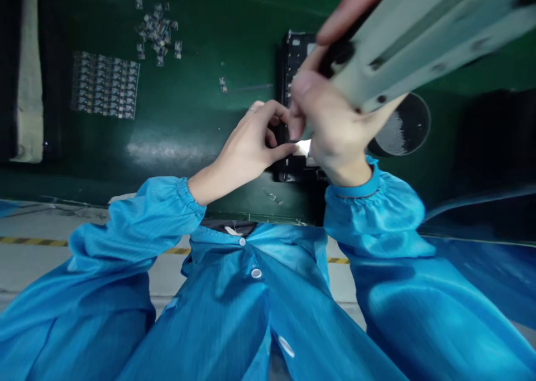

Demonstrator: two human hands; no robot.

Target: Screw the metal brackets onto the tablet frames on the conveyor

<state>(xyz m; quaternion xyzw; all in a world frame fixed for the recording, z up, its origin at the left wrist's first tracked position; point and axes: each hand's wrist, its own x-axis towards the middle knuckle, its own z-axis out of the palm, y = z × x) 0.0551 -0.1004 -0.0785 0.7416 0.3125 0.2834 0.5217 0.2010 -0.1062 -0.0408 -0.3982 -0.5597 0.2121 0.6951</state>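
My right hand (335, 113) is wrapped around a long pale grey hand tool (402, 46) with dark holes in its side. The tool rises close to the camera, and its working end is hidden behind my fingers. Beneath both hands lies a black tray-like fixture (288, 175) with small parts along its left edge. My left hand (255, 135) reaches in from the left with its fingers curled and the thumb at a bright white patch (303, 148) on the fixture. Whatever the left fingertips grip is too small or hidden to make out.
On the green work surface (188, 130) lie a panel of small circuit boards (104, 85), a loose pile of little boards (157, 30) and one single board (223, 85). A round container (402, 124) stands right of my right hand. Dark objects border both sides.
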